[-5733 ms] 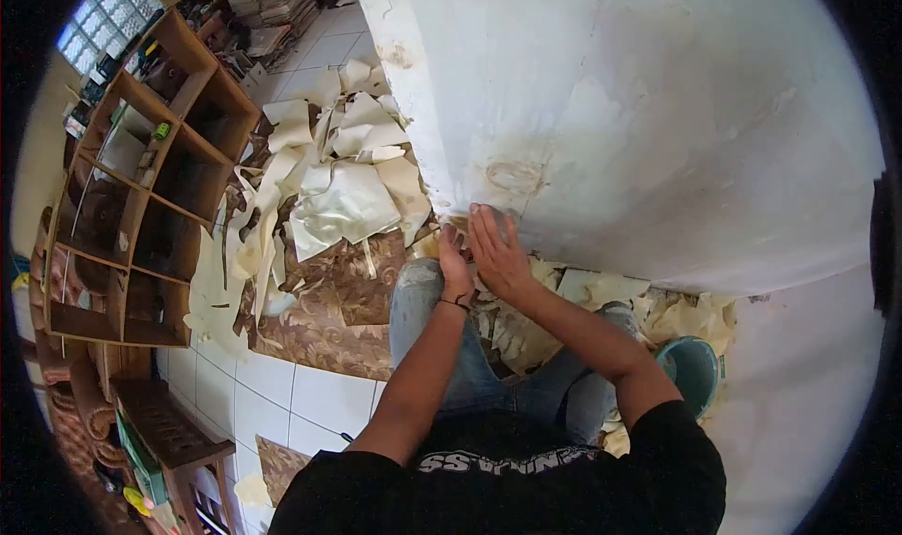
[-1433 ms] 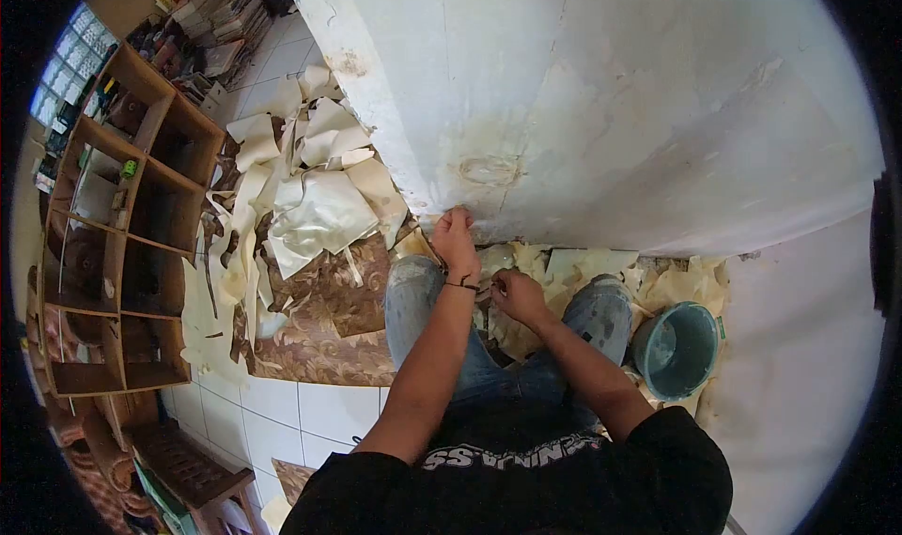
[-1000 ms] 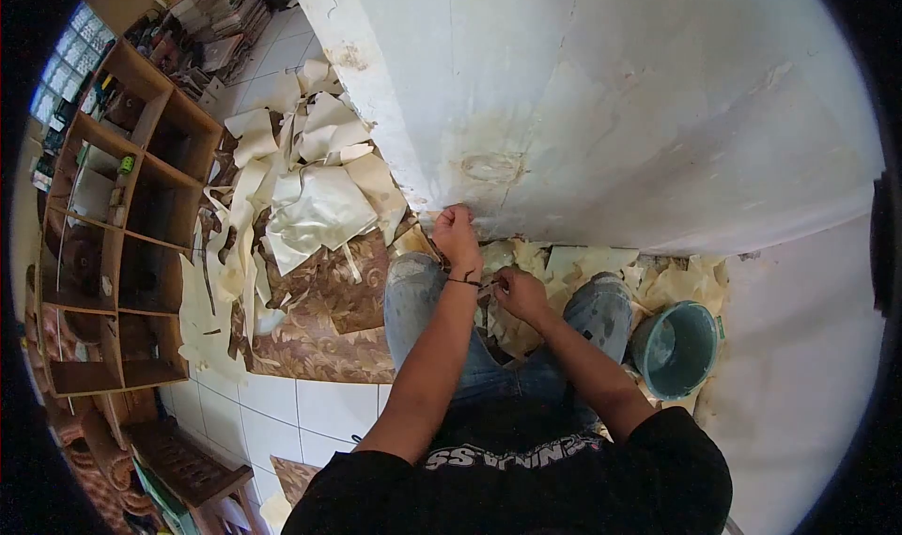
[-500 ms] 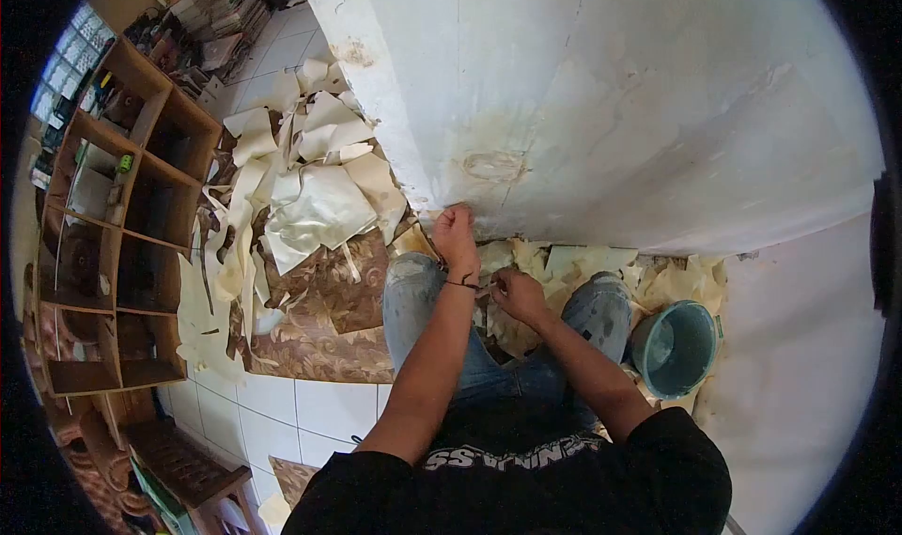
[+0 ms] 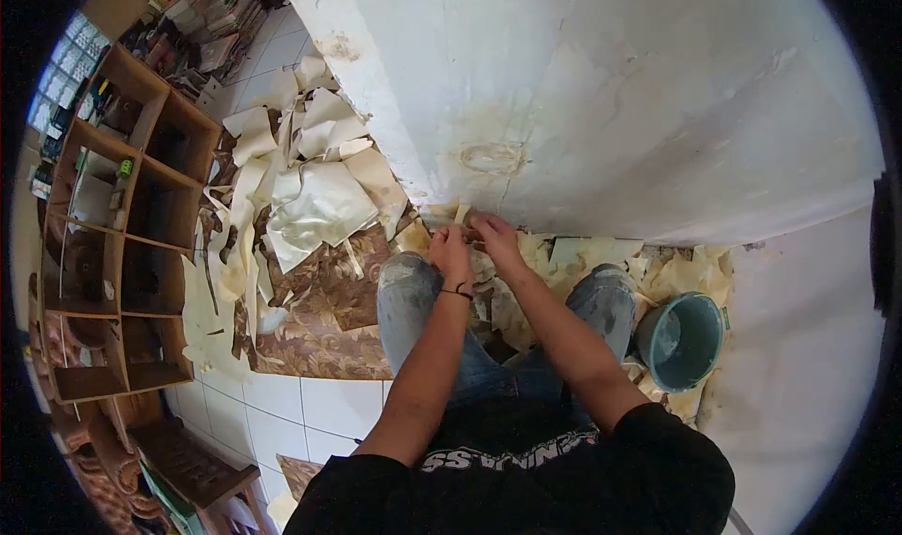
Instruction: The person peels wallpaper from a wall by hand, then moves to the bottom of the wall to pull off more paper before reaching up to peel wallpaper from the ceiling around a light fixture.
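My left hand (image 5: 451, 253) is closed in a pinch at the foot of the wall, between my knees. A small cream strip of wallpaper (image 5: 461, 214) pokes up from its fingertips. My right hand (image 5: 496, 240) is right beside it, fingers curled toward the left hand; what they grip, if anything, is hidden. In front of both hands rises the bare, stained wall (image 5: 601, 131), with a rough oval patch (image 5: 493, 157) low on it. Torn cream wallpaper scraps (image 5: 512, 319) cover the floor beneath my hands.
A green-grey bucket (image 5: 681, 342) stands beside my right knee. To the left, large peeled wallpaper sheets (image 5: 319, 206) lie heaped on a brown patterned mat (image 5: 315, 347). A wooden shelf unit (image 5: 122, 234) stands at far left, with stacked papers (image 5: 225, 18) behind.
My right hand has moved forward from near my left wrist to beside the left fingers at the wall. My left hand has drawn back slightly, and the cream strip now shows at its fingertips.
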`<state>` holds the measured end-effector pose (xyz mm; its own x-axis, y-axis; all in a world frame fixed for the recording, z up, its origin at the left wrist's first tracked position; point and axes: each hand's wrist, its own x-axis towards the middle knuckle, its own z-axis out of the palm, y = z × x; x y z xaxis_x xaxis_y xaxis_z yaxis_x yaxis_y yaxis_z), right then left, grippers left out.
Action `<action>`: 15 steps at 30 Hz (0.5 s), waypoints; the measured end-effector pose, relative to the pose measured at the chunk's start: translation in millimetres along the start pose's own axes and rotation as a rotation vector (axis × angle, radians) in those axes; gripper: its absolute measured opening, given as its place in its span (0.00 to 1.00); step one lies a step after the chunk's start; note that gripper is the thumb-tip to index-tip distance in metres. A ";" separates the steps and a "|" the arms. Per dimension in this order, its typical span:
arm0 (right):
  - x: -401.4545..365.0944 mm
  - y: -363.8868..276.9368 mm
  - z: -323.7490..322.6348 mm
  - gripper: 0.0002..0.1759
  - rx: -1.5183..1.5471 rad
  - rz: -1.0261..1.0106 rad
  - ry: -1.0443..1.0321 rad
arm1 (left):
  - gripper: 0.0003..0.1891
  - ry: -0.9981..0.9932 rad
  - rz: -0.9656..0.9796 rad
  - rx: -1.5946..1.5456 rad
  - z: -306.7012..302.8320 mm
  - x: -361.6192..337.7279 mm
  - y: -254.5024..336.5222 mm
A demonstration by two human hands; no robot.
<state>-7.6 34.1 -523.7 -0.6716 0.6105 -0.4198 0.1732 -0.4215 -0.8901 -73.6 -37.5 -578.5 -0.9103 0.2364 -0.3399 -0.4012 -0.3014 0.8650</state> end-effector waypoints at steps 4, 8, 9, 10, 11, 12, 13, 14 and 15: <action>9.9 -3.1 19.4 0.12 0.358 0.121 0.022 | 0.09 0.070 -0.076 0.056 -5.1 -15.2 15.2; 18.3 18.6 20.4 0.10 0.308 0.083 0.049 | 0.09 0.052 -0.145 0.179 -20.7 -18.4 9.1; 17.9 23.5 20.4 0.10 0.276 0.079 0.075 | 0.09 0.051 -0.144 0.182 -25.9 -17.1 4.2; 20.0 34.1 18.6 0.11 0.244 0.075 0.102 | 0.09 0.037 -0.187 0.199 -30.5 -16.2 1.3; 22.2 44.4 15.9 0.11 0.246 0.074 0.105 | 0.09 0.022 -0.229 0.217 -33.3 -14.8 -2.4; 30.2 64.3 9.0 0.12 0.125 0.059 0.117 | 0.09 0.019 -0.229 0.219 -32.1 -13.7 -3.5; 28.8 68.7 7.0 0.12 0.003 0.044 0.130 | 0.09 0.058 -0.156 0.270 -29.9 -12.3 -4.3; 24.5 74.8 4.2 0.12 0.004 0.044 0.132 | 0.10 0.098 -0.083 0.321 -28.4 -11.5 -5.3; 18.9 79.2 1.1 0.12 -0.043 0.028 0.159 | 0.10 0.097 -0.084 0.321 -26.1 -8.7 -4.2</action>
<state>-7.4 11.5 -602.0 -0.5438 0.6989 -0.4646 0.2237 -0.4128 -0.8829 -66.7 -62.4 -588.8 -0.8873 0.1545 -0.4346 -0.4362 0.0252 0.8995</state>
